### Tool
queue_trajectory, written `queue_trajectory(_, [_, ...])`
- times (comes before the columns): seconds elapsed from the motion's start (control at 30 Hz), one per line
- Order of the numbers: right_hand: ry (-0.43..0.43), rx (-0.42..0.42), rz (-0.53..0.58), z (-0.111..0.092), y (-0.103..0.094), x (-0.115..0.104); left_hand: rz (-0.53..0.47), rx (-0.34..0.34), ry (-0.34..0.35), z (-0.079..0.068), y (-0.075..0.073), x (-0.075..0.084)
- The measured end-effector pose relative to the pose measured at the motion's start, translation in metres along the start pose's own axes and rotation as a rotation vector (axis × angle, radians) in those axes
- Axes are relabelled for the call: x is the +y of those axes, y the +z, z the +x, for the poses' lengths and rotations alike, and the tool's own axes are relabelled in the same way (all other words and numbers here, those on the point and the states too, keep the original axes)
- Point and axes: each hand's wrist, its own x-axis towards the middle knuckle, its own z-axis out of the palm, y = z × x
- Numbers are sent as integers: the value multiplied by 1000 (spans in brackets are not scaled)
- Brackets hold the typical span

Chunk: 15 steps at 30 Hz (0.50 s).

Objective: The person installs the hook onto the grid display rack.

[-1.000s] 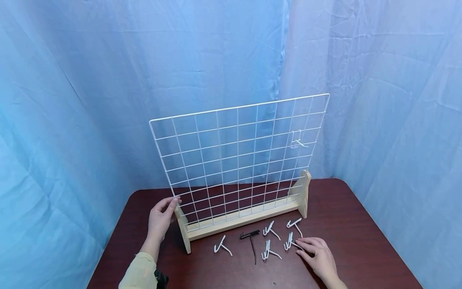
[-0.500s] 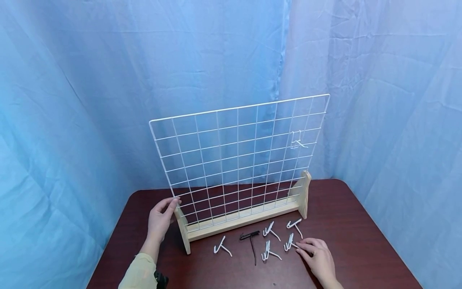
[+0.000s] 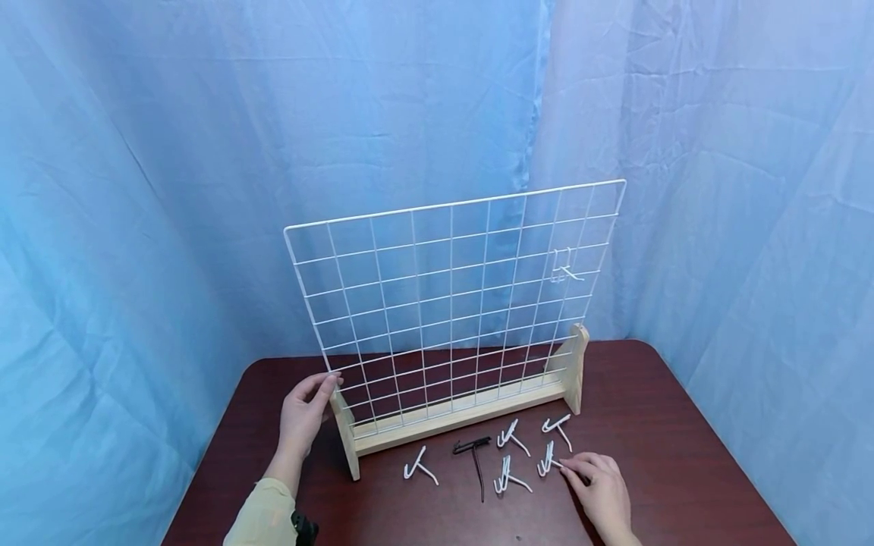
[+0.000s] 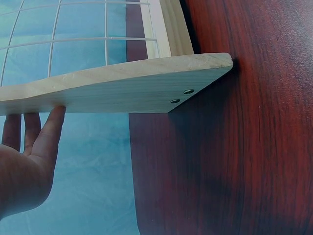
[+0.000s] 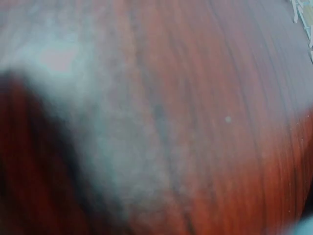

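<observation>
A white wire grid panel [image 3: 451, 303] stands upright in a wooden stand [image 3: 464, 417]. My left hand [image 3: 303, 413] holds the upper tip of the stand's left side piece, thumb toward the grid. In the left wrist view, fingertips touch the outer face of that side piece [image 4: 137, 88]. My right hand [image 3: 601, 489] pinches the prong of a white double hook [image 3: 545, 461] between thumb and fingers; the hook is at the table. The right wrist view is mostly blurred tabletop, with the hand out of it.
More white hooks lie nearby: one on the left [image 3: 421, 465], others [image 3: 512, 437] to the right. A black hook [image 3: 474, 447] lies among them. One white hook [image 3: 565, 269] hangs high on the grid's right side. Blue curtains [image 3: 437, 91] surround the dark red table [image 3: 655, 455].
My right hand has shifted slightly left and down, its thumb and fingers closing on the hook's prong. The left hand stays at the stand.
</observation>
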Motion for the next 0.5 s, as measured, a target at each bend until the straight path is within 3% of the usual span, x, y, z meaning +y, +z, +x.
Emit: queue_trajectory(0.5, [2,45,-13,1,-1,-2,21,3,-4,-1,0,1])
